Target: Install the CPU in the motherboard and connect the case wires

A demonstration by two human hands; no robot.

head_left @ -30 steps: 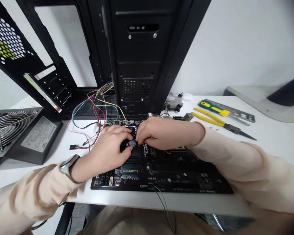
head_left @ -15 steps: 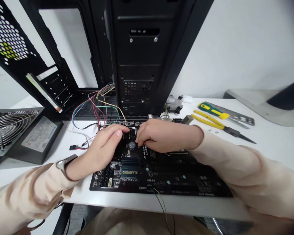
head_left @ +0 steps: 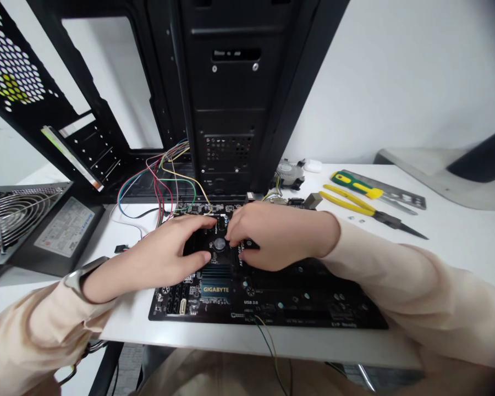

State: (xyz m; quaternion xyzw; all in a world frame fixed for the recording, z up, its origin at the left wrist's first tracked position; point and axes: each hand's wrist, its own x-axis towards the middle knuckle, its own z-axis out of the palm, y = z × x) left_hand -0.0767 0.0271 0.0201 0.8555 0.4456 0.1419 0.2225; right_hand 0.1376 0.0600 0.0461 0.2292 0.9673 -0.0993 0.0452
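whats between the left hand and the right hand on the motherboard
In the head view, the round coin cell sits on the motherboard between the left hand and the right hand.

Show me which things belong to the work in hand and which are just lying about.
Seemingly part of the work:
motherboard
round battery, between left hand and right hand

Seemingly just lying about:
pliers
screwdriver
power supply
fan

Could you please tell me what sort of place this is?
Probably a computer workbench: a black computer case stands behind a circuit board, and pliers lie to the right.
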